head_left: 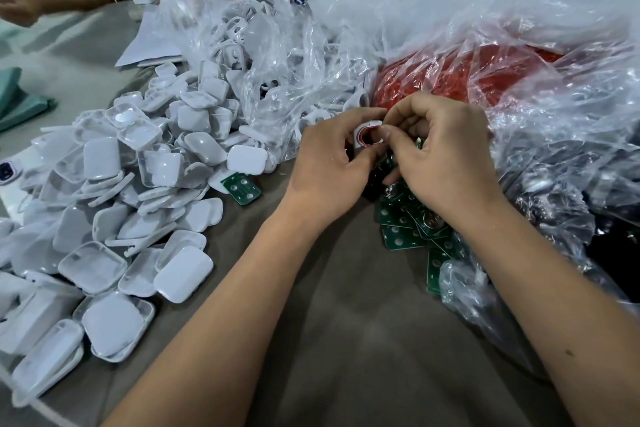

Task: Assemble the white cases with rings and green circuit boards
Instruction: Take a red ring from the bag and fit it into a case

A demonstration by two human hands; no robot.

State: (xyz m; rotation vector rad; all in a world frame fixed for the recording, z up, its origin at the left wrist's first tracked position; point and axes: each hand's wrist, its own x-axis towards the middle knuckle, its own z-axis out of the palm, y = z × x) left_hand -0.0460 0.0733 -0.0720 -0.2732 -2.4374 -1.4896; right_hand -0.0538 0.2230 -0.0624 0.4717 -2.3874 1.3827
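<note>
Grey cloth covers the bench [346, 322], with no writing legible anywhere.
Both hands meet mid-bench: left hand [329, 163] grips a white case [363, 135] carrying a red ring [367, 130], right hand [440, 156] pinches that ring. Cases [114, 204] heap left; boards [405, 222] lie under the right wrist; bags [450, 28] crowd behind.

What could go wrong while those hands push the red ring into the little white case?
The red ring sits only partly in the white case, so it might pop out of the right hand pinch. If dropped, the case held by the left hand could get lost among the green boards below.
</note>
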